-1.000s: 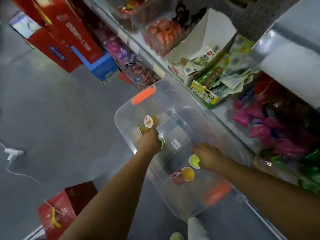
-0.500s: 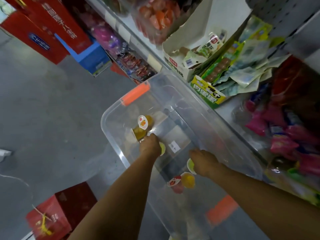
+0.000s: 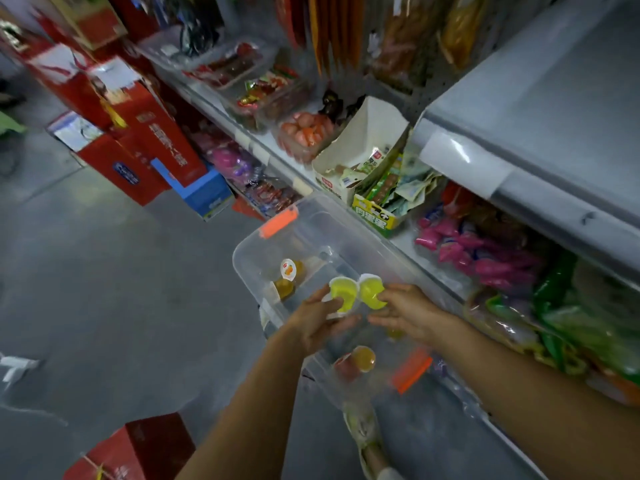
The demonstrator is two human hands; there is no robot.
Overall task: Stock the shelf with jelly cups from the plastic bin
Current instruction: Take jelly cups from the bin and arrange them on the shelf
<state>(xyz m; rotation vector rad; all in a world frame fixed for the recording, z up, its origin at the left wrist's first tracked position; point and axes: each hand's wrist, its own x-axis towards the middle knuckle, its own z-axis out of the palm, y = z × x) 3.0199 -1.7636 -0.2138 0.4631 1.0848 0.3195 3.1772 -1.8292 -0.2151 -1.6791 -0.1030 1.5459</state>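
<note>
A clear plastic bin [image 3: 249, 252] with orange latches sits on the floor against the shelf [image 3: 408, 244]. Above it my left hand [image 3: 315, 318] holds a yellow-green jelly cup [image 3: 343, 294], and my right hand [image 3: 405, 311] holds a second yellow-green jelly cup [image 3: 372, 291]; the two cups touch side by side. Inside the bin lie two orange jelly cups [image 3: 289, 273] at the far end and an orange and a red cup [image 3: 358, 362] near the close end.
The shelf holds pink and green snack packs [image 3: 485, 261], an open white carton [image 3: 360, 147] and trays of sweets. Red gift boxes [image 3: 145, 140] and a blue box stand on the grey floor to the left; another red box [image 3: 138, 448] sits near my left arm.
Both hands were down inside the bin; each has come up out of it holding a yellow-green cup, and the two cups have come together. The camera has tilted up toward the shelf.
</note>
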